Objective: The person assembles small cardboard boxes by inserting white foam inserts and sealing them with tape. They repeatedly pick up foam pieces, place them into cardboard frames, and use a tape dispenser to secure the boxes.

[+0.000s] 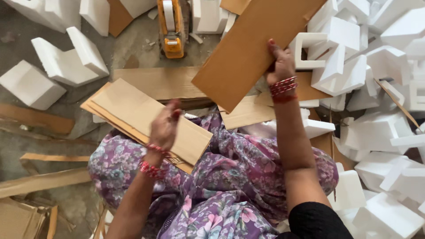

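Observation:
My right hand (pixel 280 62) grips the edge of a long brown cardboard sheet (pixel 248 48), held up and tilted over the floor. A stack of flat cardboard pieces (pixel 133 110) rests on my left knee. Just above that stack hovers my left hand (pixel 164 126), fingers loosely curled and blurred, nothing in it. Both wrists carry red bangles. I sit on the floor in purple flowered cloth (pixel 230 177).
White foam blocks (pixel 376 88) are heaped on the right and more lie at the top left (pixel 66 62). A yellow tape dispenser (pixel 171 26) stands on the concrete at the top. Cardboard strips (pixel 44 181) lie at the lower left.

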